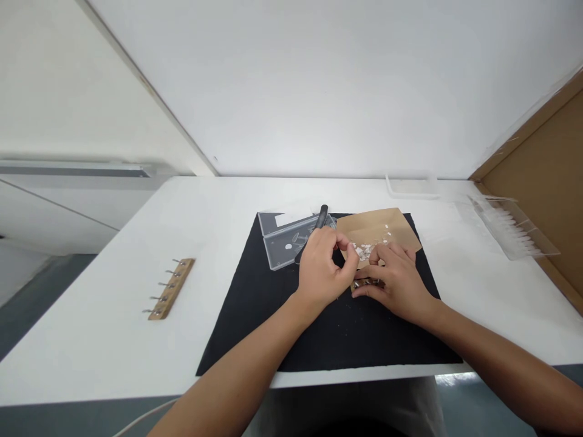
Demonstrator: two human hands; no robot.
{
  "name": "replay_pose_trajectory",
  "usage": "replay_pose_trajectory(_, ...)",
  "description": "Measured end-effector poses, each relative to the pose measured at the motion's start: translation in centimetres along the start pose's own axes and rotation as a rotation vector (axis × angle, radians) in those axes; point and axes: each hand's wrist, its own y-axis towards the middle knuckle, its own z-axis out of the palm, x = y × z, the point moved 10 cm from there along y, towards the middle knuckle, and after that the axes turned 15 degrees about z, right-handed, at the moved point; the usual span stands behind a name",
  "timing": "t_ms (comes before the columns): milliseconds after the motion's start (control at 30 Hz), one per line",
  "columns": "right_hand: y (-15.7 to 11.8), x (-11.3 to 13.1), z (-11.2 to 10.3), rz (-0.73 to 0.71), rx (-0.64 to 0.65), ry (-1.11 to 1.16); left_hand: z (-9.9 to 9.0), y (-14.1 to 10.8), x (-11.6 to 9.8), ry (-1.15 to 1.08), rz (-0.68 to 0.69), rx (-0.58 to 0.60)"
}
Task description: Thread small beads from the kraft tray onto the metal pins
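My right hand (pixel 398 280) grips a small wooden strip with metal fittings (pixel 365 283) between thumb and fingers, low over the black mat. Close beside it, my left hand (pixel 328 262) is closed in a pinch, thumb and index finger together at the strip's left end. Whatever lies between those fingertips is too small or hidden to make out. Just behind both hands is a creased sheet of brown paper (pixel 368 223) bearing many small white pieces (pixel 364 250). Left of it lies an open clear plastic case (pixel 282 246), with a black-handled tool (pixel 322 216) across it, partly hidden by my left hand.
A wooden strip with several metal clips (pixel 172 290) rests on the white table (pixel 113 340) at the left. The black mat (pixel 255 328) lies beneath my hands. A clear tray (pixel 412 187) and a clear rack of pointed pieces (pixel 512 227) stand at the back right, near a brown panel (pixel 551 176).
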Motion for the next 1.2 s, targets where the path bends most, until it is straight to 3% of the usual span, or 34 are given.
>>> replay_pose_trajectory(1200, -0.29, 0.53, 0.08, -0.016, 0.007, -0.043, 0.22, -0.14, 0.31, -0.029, -0.038, 0.015)
